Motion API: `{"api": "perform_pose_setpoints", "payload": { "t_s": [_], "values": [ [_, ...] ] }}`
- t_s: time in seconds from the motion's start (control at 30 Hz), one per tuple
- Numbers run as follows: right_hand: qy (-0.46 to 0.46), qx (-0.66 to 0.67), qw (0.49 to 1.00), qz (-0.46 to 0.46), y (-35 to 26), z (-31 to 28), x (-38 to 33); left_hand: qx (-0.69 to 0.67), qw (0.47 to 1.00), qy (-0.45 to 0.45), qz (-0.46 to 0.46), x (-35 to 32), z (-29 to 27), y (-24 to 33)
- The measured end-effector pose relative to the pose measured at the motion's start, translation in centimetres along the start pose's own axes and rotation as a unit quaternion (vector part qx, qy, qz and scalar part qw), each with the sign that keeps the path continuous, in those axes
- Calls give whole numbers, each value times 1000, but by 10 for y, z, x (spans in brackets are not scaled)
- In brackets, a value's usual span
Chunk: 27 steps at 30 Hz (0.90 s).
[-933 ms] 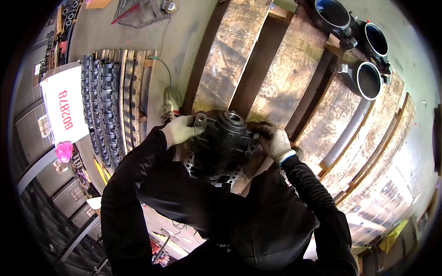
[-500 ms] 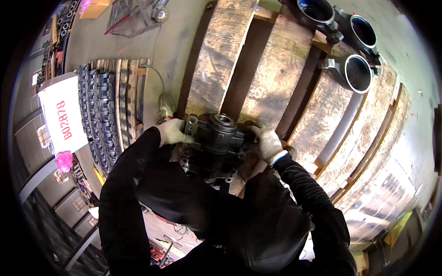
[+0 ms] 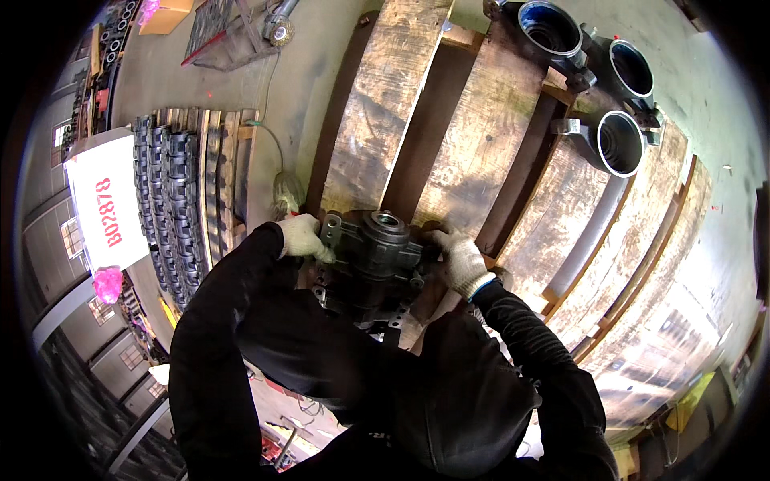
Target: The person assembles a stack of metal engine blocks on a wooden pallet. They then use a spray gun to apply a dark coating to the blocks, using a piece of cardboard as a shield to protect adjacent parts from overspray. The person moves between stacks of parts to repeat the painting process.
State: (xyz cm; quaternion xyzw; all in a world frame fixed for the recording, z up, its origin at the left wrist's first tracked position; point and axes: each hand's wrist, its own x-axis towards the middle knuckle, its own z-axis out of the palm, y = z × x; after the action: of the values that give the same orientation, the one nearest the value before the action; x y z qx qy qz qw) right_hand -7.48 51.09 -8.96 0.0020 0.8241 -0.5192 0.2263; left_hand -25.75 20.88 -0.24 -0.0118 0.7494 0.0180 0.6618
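Observation:
A dark metal casting (image 3: pixel 380 252) with a round bore at its top and drilled lugs along its sides is between my hands, close to my body. My left hand (image 3: pixel 303 239), in a pale knitted glove, is closed on its left lug. On its right side my right hand (image 3: pixel 463 258), gloved the same way, grips the edge; its fingertips are partly hidden in shadow. The casting's lower part is dark, and I cannot tell what it rests on. A slatted wooden pallet (image 3: pixel 473 152) lies just beyond it.
Three open-ended cylindrical metal housings (image 3: pixel 621 144) stand at the pallet's far right. Stacked black track-like parts (image 3: pixel 172 204) sit on another pallet at left, beside a white sign (image 3: pixel 108 228). A grey wire-mesh piece (image 3: pixel 233 36) lies on the floor at far left.
The view has shifted slightly, with the casting and my hands a little lower in it. Both hands keep their hold on the casting.

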Motion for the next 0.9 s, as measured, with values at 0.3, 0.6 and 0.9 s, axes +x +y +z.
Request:
{"api": "perform_pose_setpoints", "payload": {
  "t_s": [0.3,0.6,0.9],
  "values": [
    [-22,83,996,1,3,1,1,-153,980,-7,128,-5,5,5],
    [-9,118,992,-44,-7,-2,0,-66,985,53,152,-16,1,15],
    [-59,-159,985,-44,-13,-8,9,-11,992,48,118,-23,4,18]
  ]
}}
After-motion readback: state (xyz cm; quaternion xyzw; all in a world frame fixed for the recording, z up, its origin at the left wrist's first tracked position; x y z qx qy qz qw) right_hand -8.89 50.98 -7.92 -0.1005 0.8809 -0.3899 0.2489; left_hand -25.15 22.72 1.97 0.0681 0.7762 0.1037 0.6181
